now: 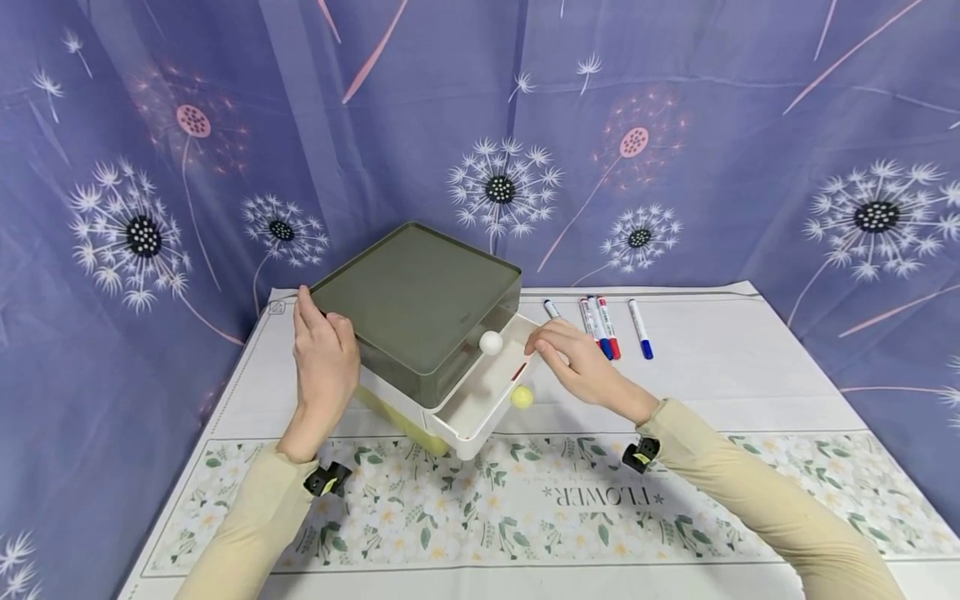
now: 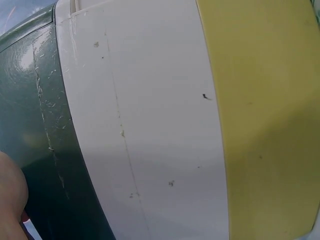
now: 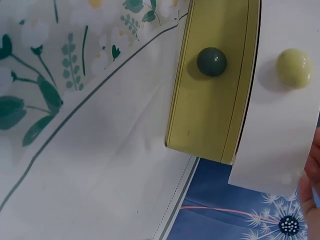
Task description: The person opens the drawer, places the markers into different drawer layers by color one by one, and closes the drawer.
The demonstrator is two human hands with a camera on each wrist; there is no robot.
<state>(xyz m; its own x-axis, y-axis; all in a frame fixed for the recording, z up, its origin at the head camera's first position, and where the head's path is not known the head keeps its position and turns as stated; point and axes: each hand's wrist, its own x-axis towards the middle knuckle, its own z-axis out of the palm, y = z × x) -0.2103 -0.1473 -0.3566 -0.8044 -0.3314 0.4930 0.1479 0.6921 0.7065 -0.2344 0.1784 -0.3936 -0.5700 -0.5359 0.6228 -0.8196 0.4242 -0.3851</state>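
Observation:
A three-tier drawer box stands at an angle on the table, with a dark green top tier (image 1: 420,292), a white middle tier and a yellow bottom tier (image 2: 265,100). The white drawer (image 1: 472,392) is pulled partly out; a small dark red strip shows inside it. On its front is a yellow knob (image 3: 294,68). My left hand (image 1: 324,362) rests against the left side of the box, fingers extended along the green tier's edge. With bent fingers and thumb, my right hand (image 1: 581,367) holds the right front corner of the white drawer, partly hiding it.
Several markers (image 1: 600,325) with blue or red caps lie behind my right hand, one (image 1: 640,329) apart from the others. A white knob (image 1: 491,342) sticks out over the drawer, and a green knob (image 3: 211,62) sits on the yellow tier. A purple curtain (image 1: 375,150) hangs behind the table.

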